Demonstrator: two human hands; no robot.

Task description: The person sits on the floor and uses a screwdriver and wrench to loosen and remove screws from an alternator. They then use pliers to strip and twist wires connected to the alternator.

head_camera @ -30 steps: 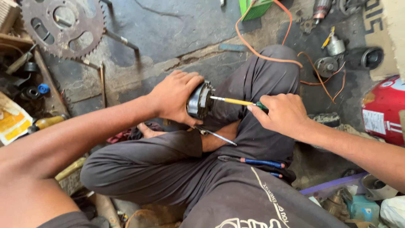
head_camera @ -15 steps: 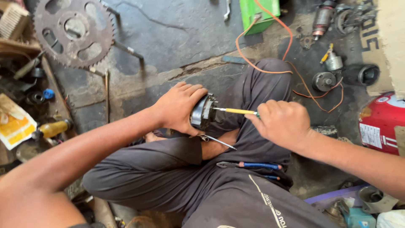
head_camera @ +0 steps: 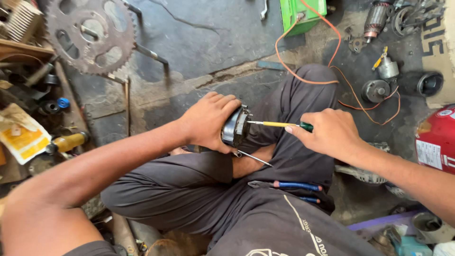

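My left hand (head_camera: pixel 207 121) grips a small round dark metal motor part (head_camera: pixel 235 127) held over my lap. A thin metal rod (head_camera: pixel 254 158) sticks out below it. My right hand (head_camera: pixel 327 133) holds a screwdriver (head_camera: pixel 279 124) with a yellow shaft and green handle, its tip pressed into the face of the motor part. I sit cross-legged in dark grey trousers (head_camera: pixel 199 189). Blue-handled pliers (head_camera: pixel 289 186) rest on my thigh.
A large rusty sprocket (head_camera: pixel 90 35) lies at top left. A green box (head_camera: pixel 302 14) with orange wire (head_camera: pixel 308 80) sits at the top. Motor parts (head_camera: pixel 379 90) lie at right, beside a red canister (head_camera: pixel 436 140). Clutter and a yellow packet (head_camera: pixel 21 137) are at left.
The view has shifted slightly; both hands stay on the motor part and screwdriver, with the screwdriver tip still in the part's face.
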